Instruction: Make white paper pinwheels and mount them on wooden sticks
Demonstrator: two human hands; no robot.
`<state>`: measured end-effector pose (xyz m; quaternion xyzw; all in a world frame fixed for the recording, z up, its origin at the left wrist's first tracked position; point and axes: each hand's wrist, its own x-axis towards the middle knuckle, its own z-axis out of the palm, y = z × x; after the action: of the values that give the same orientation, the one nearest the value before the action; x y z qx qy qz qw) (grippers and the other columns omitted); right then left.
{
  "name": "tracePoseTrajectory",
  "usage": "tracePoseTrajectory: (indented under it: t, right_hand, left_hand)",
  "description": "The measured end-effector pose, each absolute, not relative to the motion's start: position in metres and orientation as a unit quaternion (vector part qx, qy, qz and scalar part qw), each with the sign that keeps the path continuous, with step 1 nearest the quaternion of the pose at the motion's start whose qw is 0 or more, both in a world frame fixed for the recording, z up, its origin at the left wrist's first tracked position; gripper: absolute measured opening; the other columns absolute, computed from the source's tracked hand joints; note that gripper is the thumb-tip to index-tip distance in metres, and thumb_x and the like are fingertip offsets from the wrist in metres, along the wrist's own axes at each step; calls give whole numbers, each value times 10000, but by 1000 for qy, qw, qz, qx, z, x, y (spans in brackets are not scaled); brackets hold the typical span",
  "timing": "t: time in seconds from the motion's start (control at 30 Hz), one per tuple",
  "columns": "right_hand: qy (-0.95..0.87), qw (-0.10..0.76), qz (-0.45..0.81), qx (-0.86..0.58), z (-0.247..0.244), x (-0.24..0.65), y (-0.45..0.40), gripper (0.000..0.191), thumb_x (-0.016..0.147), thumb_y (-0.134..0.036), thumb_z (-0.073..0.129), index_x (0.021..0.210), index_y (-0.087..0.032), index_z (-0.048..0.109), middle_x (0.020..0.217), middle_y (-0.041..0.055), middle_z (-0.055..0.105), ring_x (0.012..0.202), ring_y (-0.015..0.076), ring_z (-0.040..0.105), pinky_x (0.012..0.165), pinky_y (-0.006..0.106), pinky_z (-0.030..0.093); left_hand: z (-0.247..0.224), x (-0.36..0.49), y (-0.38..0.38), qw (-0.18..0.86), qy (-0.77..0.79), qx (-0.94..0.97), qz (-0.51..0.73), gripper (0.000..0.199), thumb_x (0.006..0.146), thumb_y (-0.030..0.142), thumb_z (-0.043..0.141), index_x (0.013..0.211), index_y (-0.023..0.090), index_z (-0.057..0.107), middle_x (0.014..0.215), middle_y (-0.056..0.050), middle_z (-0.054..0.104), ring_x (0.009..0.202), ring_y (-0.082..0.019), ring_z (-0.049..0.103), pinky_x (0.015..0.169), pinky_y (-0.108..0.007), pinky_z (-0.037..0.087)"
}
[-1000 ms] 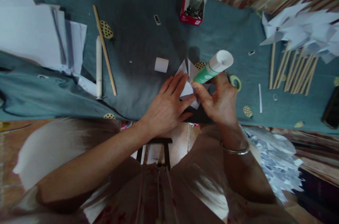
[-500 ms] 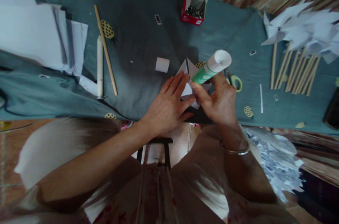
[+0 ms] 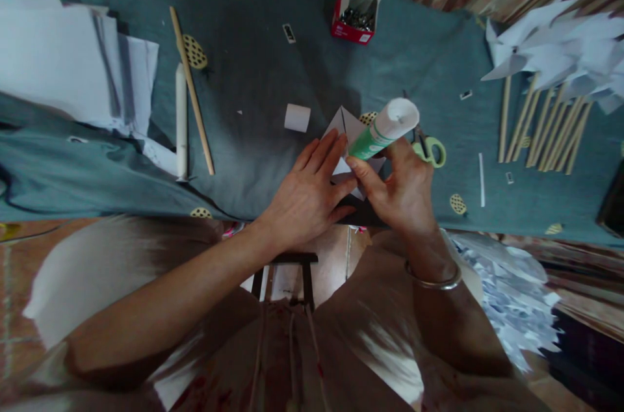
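Observation:
A cut square of white paper [image 3: 336, 121] lies on the cloth near the table's front edge. My left hand [image 3: 314, 194] rests flat on its left part with fingers spread, pressing it down. Wrapped round a green and white glue stick [image 3: 375, 137], my right hand [image 3: 402, 188] holds it tilted, its lower end against the middle of the paper. The contact point is partly hidden by my fingers. To the left stands or lies a white cap [image 3: 297, 118]. Green-handled scissors [image 3: 431, 151] lie just right of my right hand.
White paper sheets [image 3: 53, 61] are stacked at the left, beside a wooden stick [image 3: 192, 90] and a white rod [image 3: 181, 123]. A red box [image 3: 353, 28] of small metal pieces stands at the back. Paper pinwheels [image 3: 560, 48] on sticks lie at the right.
The glue stick and my right hand have shifted slightly left and down over the paper. More of the scissors shows. My left hand stays in place.

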<state>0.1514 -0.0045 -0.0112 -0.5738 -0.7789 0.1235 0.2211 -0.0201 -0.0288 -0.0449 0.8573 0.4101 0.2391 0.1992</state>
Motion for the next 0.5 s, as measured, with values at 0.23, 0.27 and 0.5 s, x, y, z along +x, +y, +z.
tracePoseTrajectory:
  t: [0.23,0.27,0.5]
  right_hand:
    - [-780,228,104,-574,-16,156,-7,338,914,-577,515,938,-243,564,796,46,649,785,258,644,699,403,516]
    - [-780,227,100,-574,-16,157,-7,343,913,-581,514,932,-242,562,784,44,644,775,257,643,694,402,516]
    - [-787,215,93,-570,-17,160,-9,353,927,-572,491,973,-229,562,833,58,649,813,262,636,738,415,517]
  left_hand:
    - [-45,-20,-28,202,409,858,236,407,827,328,708,1201,189,631,1596,-182,303,1465,-414,271,1117,-658,299]
    - [-45,-20,-28,202,410,858,235,410,828,329,706,1205,187,630,1594,-184,306,1464,-414,271,1118,-657,297]
    - [-44,-20,-28,200,416,857,230,431,828,330,704,1231,200,622,1581,-174,332,1462,-402,283,1121,-644,306]
